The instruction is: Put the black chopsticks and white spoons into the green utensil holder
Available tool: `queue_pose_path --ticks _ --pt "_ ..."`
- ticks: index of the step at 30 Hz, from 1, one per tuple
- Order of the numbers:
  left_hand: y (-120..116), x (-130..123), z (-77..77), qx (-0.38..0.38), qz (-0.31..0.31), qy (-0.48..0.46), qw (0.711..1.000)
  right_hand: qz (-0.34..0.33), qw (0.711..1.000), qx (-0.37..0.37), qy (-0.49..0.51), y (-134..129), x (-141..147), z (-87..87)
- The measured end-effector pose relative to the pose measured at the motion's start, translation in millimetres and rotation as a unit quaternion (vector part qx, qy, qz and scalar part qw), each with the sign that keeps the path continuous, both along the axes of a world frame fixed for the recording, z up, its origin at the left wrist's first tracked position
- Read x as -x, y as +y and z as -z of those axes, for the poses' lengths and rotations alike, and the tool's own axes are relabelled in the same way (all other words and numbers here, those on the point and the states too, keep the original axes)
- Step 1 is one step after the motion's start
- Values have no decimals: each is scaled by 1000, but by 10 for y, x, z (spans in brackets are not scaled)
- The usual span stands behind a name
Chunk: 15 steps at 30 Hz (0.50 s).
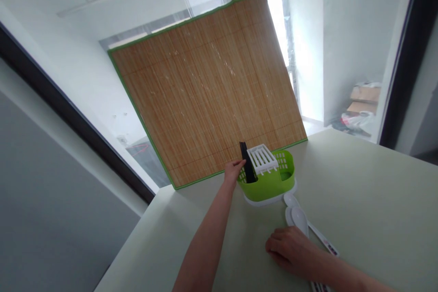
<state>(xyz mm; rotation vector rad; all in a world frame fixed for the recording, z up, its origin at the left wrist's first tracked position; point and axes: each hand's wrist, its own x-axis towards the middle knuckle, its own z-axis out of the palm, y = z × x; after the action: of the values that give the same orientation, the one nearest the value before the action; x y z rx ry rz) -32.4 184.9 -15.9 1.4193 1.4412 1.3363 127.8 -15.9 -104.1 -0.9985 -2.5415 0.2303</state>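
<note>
A green utensil holder point(265, 188) with a white base and a white slotted section point(263, 159) on top stands on the table. Black chopsticks point(249, 166) stand slightly tilted in its left compartment, and my left hand point(233, 169) pinches them near the compartment's rim. My right hand point(289, 247) rests low over the tabletop with its fingers curled; whatever may be inside them is hidden. Beside and partly beneath this hand lie several white spoons point(299, 220), one with its long handle point(323, 238) reaching out to the right.
Behind the holder a bamboo mat point(208, 91) with green edging leans against a glass pane. The pale tabletop point(362, 191) ends at the glass and its dark frame point(398, 54). Cardboard boxes point(365, 93) and a plastic bag point(359, 121) are beyond the glass at right.
</note>
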Motion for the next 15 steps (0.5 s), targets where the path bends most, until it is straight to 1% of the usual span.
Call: queue_pose_path --ticks 3,5,7,10,13,15 --pt "-79 55 55 -33 -58 -7 998 10 1000 -10 2 9 -26 -34" --pt "-192 118 158 -54 -102 -16 993 37 999 -25 8 26 -58 -85" --pt "-363 191 322 -70 -142 -27 987 87 995 -43 20 55 -109 -150" --pt "-688 300 641 -76 -180 -39 980 184 979 -73 40 128 -230 -237" --pt "-1001 373 928 -69 -192 -36 978 257 963 -82 24 230 -400 -265" --pt "-1158 380 1028 -60 -185 -33 980 283 956 -75 6 299 -525 -249"
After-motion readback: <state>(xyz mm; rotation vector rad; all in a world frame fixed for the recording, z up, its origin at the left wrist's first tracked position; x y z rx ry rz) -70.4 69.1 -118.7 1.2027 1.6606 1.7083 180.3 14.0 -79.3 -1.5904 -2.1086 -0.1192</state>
